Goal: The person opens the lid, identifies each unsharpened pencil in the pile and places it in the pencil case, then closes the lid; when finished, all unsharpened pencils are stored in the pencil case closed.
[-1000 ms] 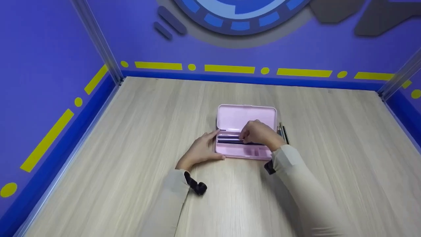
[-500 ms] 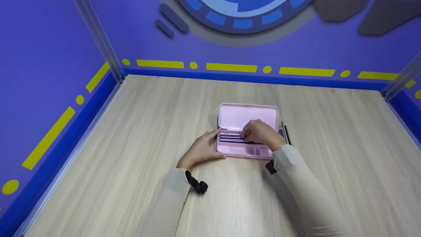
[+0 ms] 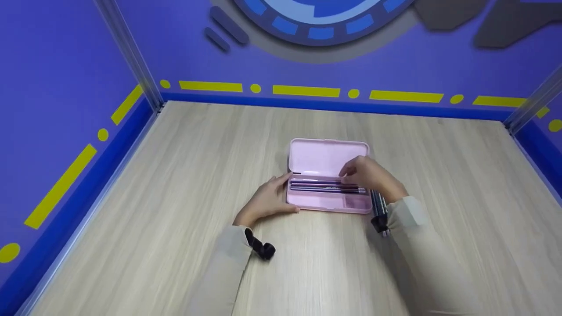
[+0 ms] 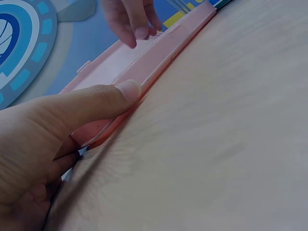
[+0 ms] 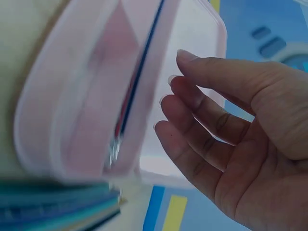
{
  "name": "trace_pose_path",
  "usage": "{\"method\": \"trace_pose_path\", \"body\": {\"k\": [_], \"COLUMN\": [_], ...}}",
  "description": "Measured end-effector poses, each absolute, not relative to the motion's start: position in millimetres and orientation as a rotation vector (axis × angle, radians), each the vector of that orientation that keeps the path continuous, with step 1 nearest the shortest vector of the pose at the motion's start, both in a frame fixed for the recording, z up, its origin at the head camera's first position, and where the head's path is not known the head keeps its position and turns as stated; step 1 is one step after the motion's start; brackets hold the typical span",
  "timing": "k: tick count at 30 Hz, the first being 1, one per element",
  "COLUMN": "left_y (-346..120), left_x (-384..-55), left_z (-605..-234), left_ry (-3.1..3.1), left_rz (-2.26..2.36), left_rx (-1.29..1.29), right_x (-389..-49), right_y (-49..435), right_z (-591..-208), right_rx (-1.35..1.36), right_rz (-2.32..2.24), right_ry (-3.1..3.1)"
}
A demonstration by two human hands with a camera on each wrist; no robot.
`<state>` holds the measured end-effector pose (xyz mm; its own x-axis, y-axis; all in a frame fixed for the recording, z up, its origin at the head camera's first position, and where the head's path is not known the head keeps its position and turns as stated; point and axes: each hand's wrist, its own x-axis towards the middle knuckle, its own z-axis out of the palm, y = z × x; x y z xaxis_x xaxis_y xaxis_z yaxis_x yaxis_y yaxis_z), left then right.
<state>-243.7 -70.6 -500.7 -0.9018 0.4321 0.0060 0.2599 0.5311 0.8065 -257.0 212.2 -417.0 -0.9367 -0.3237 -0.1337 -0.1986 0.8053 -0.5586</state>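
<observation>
An open pink pencil case lies on the table with its lid tipped back. Several dark pencils lie lengthwise in its rear compartment. At the case's left end my left hand holds it, thumb pressed to the front wall and fingers round the end. My right hand hovers over the right part of the case. In the right wrist view the right hand's fingers are loosely bent, thumb apart, with nothing between them, above the pencils.
More dark pencils lie on the table right beside the case's right end, partly under the right wrist. A small divided section sits at the case's front right. Blue panels wall in the back and sides of the wooden table.
My right hand has let go of the pencils in the case and moved right and up, uncovering their right ends. The left hand keeps its place on the case.
</observation>
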Motion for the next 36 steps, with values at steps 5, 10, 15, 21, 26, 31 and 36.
{"method": "trace_pose_path", "body": {"k": [5,10,15,21,26,31,36], "left_y": [-71,-71,-71,-71,-71,-71,-71], "left_x": [-244,-244,-243,-244,-244,-244,-244], "left_z": [-500,-500,-500,-499,-499,-499,-499], "left_ry": [2.570,2.568,2.565,2.562,2.588,2.591,2.591], "left_rz": [1.308,1.309,1.305,1.313,1.282,1.276,1.275], "left_rx": [0.587,0.574,0.560,0.567,0.604,0.603,0.601], "right_x": [-251,-244,-239,-235,-233,-233,-233], "right_y": [237,259,279,294,298,301,304], "right_z": [-412,-414,-418,-425,-430,-431,-432], "right_rx": [-0.312,-0.214,-0.138,-0.137,-0.103,-0.054,-0.020], "right_rz": [-0.851,-0.848,-0.828,-0.768,-0.746,-0.718,-0.711], "right_ry": [2.793,2.822,2.824,2.799,2.723,2.668,2.647]}}
